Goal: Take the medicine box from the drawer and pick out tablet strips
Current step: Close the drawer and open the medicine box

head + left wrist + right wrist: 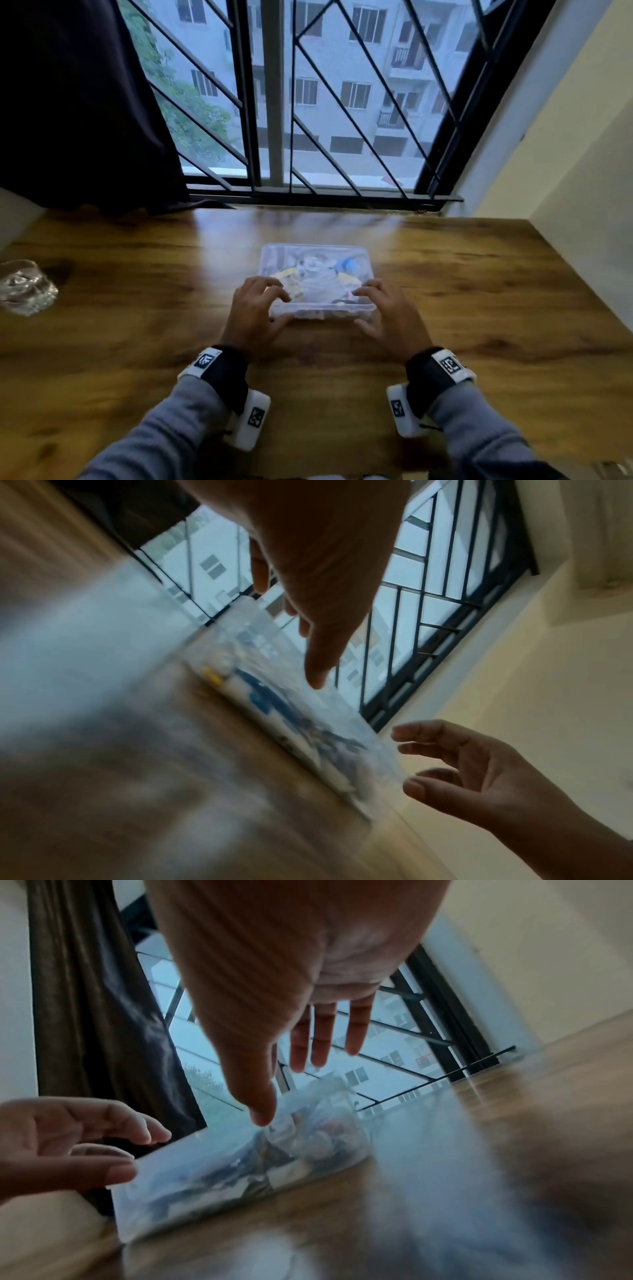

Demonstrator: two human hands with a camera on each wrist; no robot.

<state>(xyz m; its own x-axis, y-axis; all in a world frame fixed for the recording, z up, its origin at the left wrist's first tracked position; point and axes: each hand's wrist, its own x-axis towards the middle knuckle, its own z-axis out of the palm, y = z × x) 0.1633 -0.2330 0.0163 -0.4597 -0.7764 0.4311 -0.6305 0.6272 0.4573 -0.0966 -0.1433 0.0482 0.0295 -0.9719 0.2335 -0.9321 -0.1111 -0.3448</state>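
A: Two hands listed, head view. Left hand [255, 310] and right hand [388, 317] sit at 7 and 5 o'clock of the medicine box [317, 279], fingers bent over its near corners, lid on, probably bracing to lift it. Box rests mid-table [479, 308]; glass [25, 286] at 9 o'clock.

B: Left wrist view: left fingers [318, 666] extended above the blurred box [291, 712]; contact not discernible. Right hand [479, 772] loosely spread.

A: Right wrist view: right fingers [322, 1042] straight, clear of the box [240, 1172], unseen from overhead.
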